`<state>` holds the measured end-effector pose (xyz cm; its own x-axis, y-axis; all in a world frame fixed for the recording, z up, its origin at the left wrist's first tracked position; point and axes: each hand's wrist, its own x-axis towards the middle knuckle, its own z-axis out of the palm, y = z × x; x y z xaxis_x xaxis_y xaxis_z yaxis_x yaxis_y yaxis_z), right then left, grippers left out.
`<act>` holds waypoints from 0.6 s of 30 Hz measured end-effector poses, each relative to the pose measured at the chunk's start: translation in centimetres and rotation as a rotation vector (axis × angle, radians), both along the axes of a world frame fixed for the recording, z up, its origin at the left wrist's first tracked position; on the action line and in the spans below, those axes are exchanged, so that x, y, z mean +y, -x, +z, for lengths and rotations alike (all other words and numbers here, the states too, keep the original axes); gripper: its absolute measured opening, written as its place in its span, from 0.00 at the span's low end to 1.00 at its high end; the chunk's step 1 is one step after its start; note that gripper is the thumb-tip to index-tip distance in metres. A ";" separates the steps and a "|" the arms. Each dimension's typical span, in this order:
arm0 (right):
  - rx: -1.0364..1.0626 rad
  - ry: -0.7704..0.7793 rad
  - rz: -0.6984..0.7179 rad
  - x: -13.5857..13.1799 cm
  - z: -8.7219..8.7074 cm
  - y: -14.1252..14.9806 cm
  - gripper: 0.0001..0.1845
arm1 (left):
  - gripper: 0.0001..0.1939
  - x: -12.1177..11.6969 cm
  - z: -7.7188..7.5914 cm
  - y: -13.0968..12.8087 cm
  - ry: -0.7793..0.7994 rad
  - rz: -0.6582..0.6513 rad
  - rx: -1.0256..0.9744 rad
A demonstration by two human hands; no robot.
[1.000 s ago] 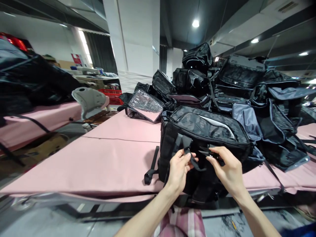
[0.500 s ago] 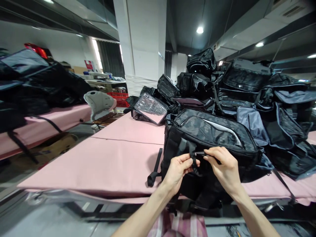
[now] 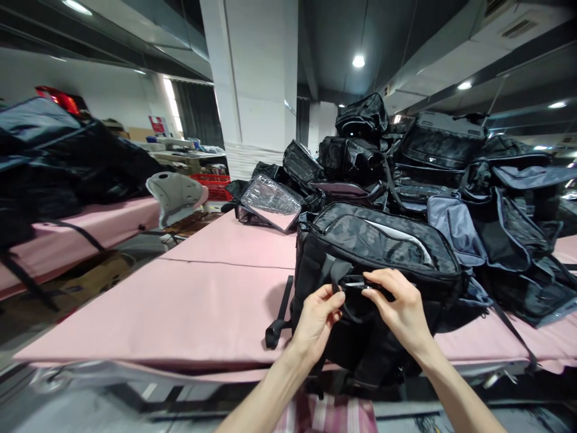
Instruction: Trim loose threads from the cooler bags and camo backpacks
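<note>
A black backpack [image 3: 383, 237] with a grey camouflage front lies on the pink-covered table before me. My left hand [image 3: 317, 319] is closed in a pinch on a black webbing strap [image 3: 337, 272] at the bag's near left side. Just to its right, my right hand [image 3: 397, 304] pinches the end of a slim dark piece [image 3: 354, 284] with a shiny pale streak. It spans the gap between my hands, too small for me to tell its kind. Another strap [image 3: 280, 322] hangs off the bag's left side onto the table.
Behind the backpack rises a heap of similar dark bags [image 3: 356, 156], some open with grey lining. A clear plastic-covered bag [image 3: 273, 201] lies left of the heap. The pink table [image 3: 180, 307] extends leftward. A grey chair [image 3: 174, 195] and a second bag-covered table stand farther left.
The view has turned slightly, so everything sits a little further left. My hands remain at the strap, with slightly more space between my left fingers and the slim dark piece.
</note>
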<state>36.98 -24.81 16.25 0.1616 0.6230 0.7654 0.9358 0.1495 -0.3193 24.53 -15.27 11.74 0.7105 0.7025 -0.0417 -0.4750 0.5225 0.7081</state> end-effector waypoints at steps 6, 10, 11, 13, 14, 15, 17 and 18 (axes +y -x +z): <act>-0.213 -0.010 -0.094 0.7 0.1 1.4 0.06 | 0.09 -0.3 0.4 -0.5 -0.415 0.279 0.135; -0.070 -0.035 -0.082 0.2 0.0 0.8 0.04 | 0.09 -0.2 -0.1 -0.7 -0.521 0.343 0.218; -0.040 -0.042 -0.070 0.1 0.0 0.6 0.05 | 0.09 -0.2 -0.1 -0.7 -0.522 0.342 0.222; -0.049 -0.042 -0.050 -0.2 -0.1 0.5 0.07 | 0.09 -0.2 -0.1 -0.7 -0.525 0.339 0.224; -0.079 -0.037 -0.047 -0.2 -0.2 0.5 0.08 | 0.09 -0.2 -0.1 -0.7 -0.532 0.340 0.223; -0.112 -0.027 -0.050 0.0 -0.2 0.7 0.08 | 0.09 -0.2 0.0 -0.7 -0.540 0.345 0.224; -0.161 -0.011 -0.068 0.4 -0.3 0.9 0.08 | 0.08 -0.2 0.3 -0.7 -0.555 0.353 0.225; -0.165 -0.005 -0.077 0.5 -0.4 1.0 0.07 | 0.08 -0.2 0.4 -0.7 -0.561 0.349 0.226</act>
<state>36.03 -24.27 15.87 0.0803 0.6095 0.7887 0.9842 0.0770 -0.1597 25.24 -15.47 12.12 0.4557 0.8469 0.2739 -0.3582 -0.1071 0.9275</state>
